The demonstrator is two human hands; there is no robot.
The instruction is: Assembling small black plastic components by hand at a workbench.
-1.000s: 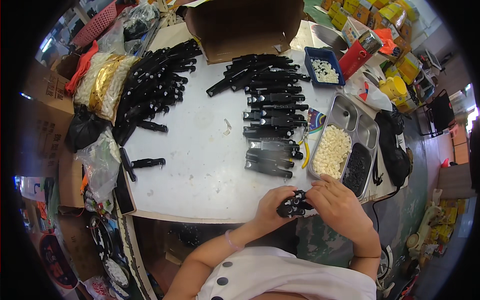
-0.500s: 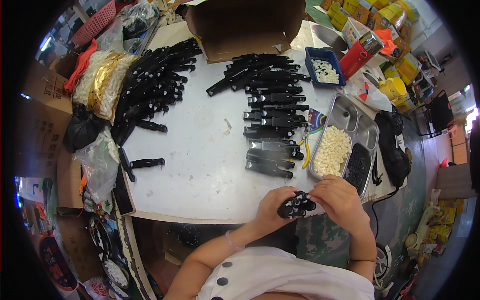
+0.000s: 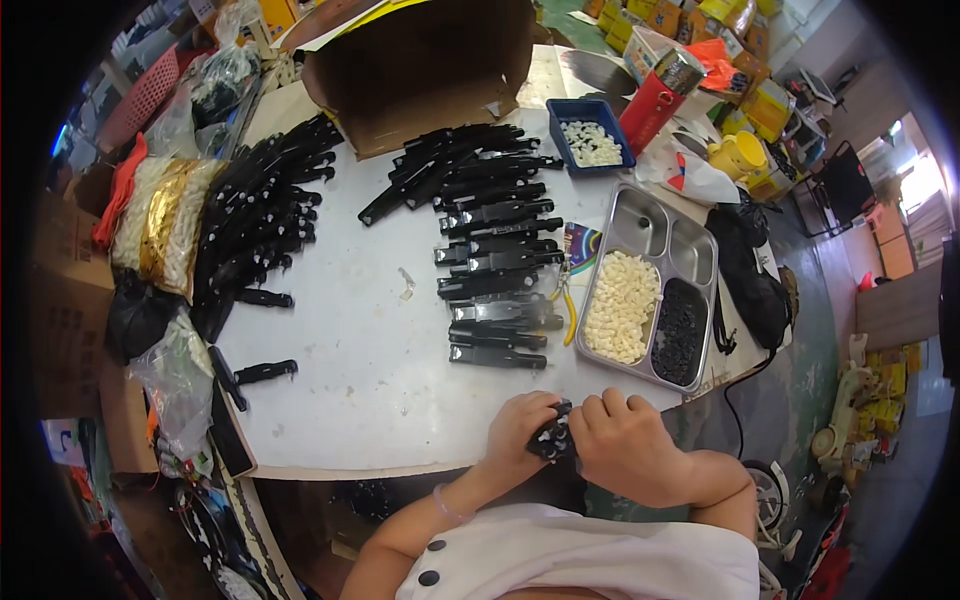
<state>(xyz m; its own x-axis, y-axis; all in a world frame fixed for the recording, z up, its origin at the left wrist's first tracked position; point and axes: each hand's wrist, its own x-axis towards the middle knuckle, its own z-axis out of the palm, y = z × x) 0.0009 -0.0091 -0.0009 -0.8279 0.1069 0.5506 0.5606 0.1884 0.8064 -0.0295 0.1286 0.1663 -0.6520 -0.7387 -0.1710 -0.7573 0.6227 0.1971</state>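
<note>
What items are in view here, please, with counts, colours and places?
Table: one, white, centre
Held part: one, black, near edge
Long parts: many, black, left and middle
Steel tray: one, silver, right
Small pieces: many, cream and black, separate tray compartments
Blue tray: one, blue, far right
White pieces: many, white, in blue tray
Bottle: one, red, beside blue tray
Hand tool: one, yellow, beside steel tray
Cardboard box: one, brown, far edge
Filled bag: one, white and gold, left
Mug: one, yellow, upper right
Basket: one, pink, upper left
Left hand: one, bare, around held part
Right hand: one, bare, curled against it
</note>
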